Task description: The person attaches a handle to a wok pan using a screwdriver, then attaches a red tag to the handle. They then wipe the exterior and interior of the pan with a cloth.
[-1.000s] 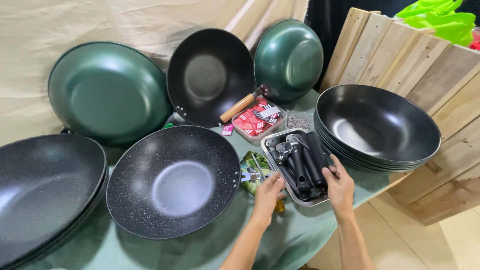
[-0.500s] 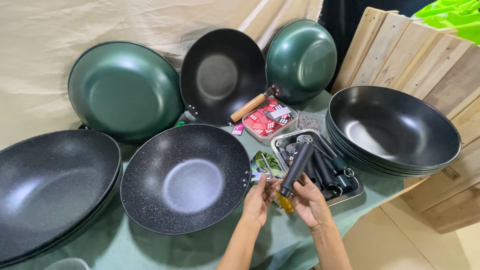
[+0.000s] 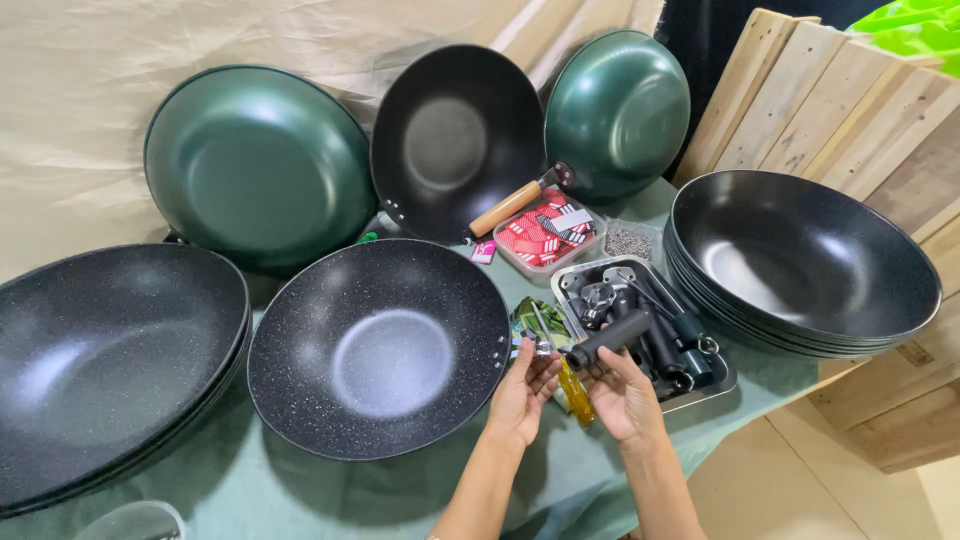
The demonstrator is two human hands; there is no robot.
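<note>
My right hand (image 3: 622, 392) grips a black pan handle (image 3: 610, 338) and holds it just left of the metal tray (image 3: 716, 382) that carries several more black handles. My left hand (image 3: 522, 390) is beside it, fingertips pinching a small metal piece (image 3: 543, 346) near the handle's lower end. Both hands hover by the right rim of a speckled black wok (image 3: 378, 346) lying on the green cloth. A yellow-handled screwdriver (image 3: 575, 392) lies on the cloth between my hands.
A stack of black woks (image 3: 800, 258) sits at the right, another stack (image 3: 100, 360) at the left. Green woks (image 3: 258, 164) (image 3: 616, 110) and a black wok with a wooden handle (image 3: 455, 135) lean at the back. A clear box of red packets (image 3: 545, 236) lies behind the tray. Wooden pallets (image 3: 850, 110) stand right.
My right hand took a black handle out of the tray and brought it left toward my left hand. The camera view shifted slightly, moving everything rightward in frame.
</note>
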